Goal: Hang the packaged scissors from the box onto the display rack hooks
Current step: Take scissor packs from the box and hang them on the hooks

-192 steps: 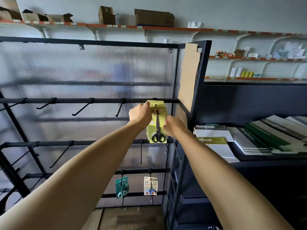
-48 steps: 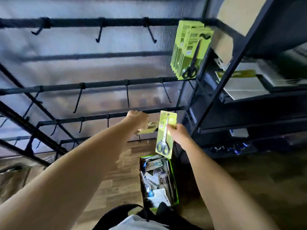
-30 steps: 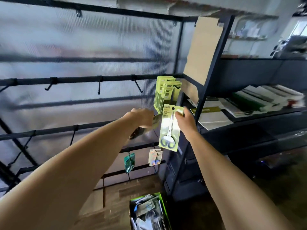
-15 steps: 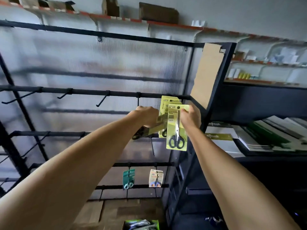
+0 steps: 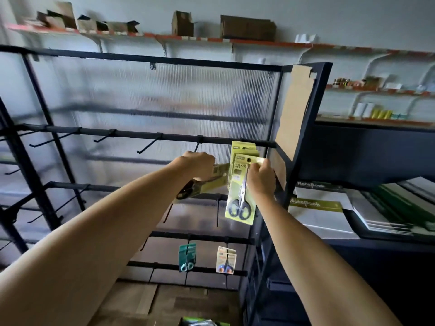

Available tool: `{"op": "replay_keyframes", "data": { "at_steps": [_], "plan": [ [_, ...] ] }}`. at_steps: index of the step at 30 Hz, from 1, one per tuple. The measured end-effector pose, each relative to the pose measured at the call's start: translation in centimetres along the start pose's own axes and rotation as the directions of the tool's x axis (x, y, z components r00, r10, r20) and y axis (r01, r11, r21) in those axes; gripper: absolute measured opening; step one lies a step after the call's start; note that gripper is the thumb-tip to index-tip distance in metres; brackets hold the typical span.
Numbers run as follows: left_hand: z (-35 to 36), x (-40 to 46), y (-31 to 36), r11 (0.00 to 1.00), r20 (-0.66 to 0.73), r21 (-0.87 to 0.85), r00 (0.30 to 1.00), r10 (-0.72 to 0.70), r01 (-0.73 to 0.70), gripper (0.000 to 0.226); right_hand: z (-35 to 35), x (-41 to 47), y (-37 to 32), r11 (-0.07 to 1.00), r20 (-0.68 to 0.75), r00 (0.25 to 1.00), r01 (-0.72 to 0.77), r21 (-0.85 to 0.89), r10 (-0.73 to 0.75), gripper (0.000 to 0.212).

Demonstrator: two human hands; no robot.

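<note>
Rack (image 5: 150,136) of black rails fills the view from 9 to 1 o'clock, its hooks jutting toward the camera. At 1 o'clock on the upper rail a stack of yellow-green packs (image 5: 243,149) hangs at the rail's right end, tight against the dark shelf post (image 5: 303,142); no free rail shows right of it. The right hand (image 5: 261,178) pinches the top corner of a scissor pack (image 5: 241,191), held upright, its hang hole level with the hook's tip and overlapping the front of the stack. The pack's lower edge hangs free above the next rail. The left hand (image 5: 197,167), at 12 o'clock, is curled round a second pack (image 5: 204,183) that lies tilted nearly flat, handles pointing to 8 o'clock, its upper end just beside the upright pack. Left of that hand, four bare hooks (image 5: 150,145) run toward 9 o'clock with open air between them. At 6 o'clock two small packs, teal (image 5: 187,256) and white (image 5: 226,260), hang side by side on a low rail. The box (image 5: 203,322) peeks in at the bottom edge. Notebooks (image 5: 315,208) lie on the shelf at 3 o'clock, apart from the hands.
</note>
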State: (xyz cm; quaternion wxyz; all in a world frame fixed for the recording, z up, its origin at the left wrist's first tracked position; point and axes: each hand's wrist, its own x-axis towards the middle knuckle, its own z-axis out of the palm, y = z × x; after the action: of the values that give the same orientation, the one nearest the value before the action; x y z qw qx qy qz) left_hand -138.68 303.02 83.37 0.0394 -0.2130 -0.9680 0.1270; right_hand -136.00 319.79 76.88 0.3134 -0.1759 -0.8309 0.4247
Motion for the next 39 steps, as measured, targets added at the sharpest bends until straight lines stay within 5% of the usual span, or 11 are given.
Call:
{"op": "replay_keyframes", "data": {
  "at_steps": [12, 16, 18, 22, 25, 29, 32, 39],
  "plan": [
    [-0.6, -0.9, 0.1, 1.000, 0.036, 0.019, 0.999, 0.005, -0.006, 0.014, -0.8, 3.3, -0.8, 0.914, 0.251, 0.940, -0.122, -0.387, 0.232, 0.039],
    [-0.6, -1.1, -0.8, 1.000, 0.070, -0.011, 0.998, 0.009, -0.009, 0.018, -0.6, 3.0, 0.5, 0.884, 0.495, 0.755, -0.242, -0.400, 0.430, 0.043],
    [-0.4, -1.2, -1.1, 1.000, 0.086, -0.026, 0.996, 0.016, -0.014, 0.021, -0.1, 1.9, 0.9, 0.914, 0.638, 0.656, -0.256, -0.314, 0.403, 0.040],
    [0.4, -1.0, -1.4, 0.993, 0.107, -0.104, 0.992, 0.061, -0.050, 0.031, 1.4, 0.8, 1.6, 0.984, 0.691, 0.703, -0.157, -0.079, 0.168, 0.051],
    [0.7, -0.8, -0.9, 0.992, 0.128, -0.104, 0.988, 0.081, -0.068, 0.035, 1.9, 0.3, 1.7, 0.997, 0.708, 0.701, -0.061, -0.055, 0.082, 0.055],
    [1.2, -0.6, -1.0, 0.989, 0.179, -0.135, 0.981, 0.077, -0.053, 0.033, 1.2, 0.3, 2.1, 0.996, 0.670, 0.740, 0.086, -0.004, -0.061, 0.035],
    [1.5, -0.6, -1.1, 0.989, 0.208, -0.140, 0.975, 0.078, -0.049, 0.025, 0.2, 0.7, 2.3, 0.988, 0.599, 0.789, 0.061, 0.144, -0.136, 0.007],
    [1.6, 0.5, 0.6, 0.988, 0.128, -0.066, 0.981, 0.148, -0.140, 0.032, -2.6, 2.2, 2.7, 0.945, 0.320, 0.890, 0.298, 0.132, -0.325, 0.023]
  ]
}}
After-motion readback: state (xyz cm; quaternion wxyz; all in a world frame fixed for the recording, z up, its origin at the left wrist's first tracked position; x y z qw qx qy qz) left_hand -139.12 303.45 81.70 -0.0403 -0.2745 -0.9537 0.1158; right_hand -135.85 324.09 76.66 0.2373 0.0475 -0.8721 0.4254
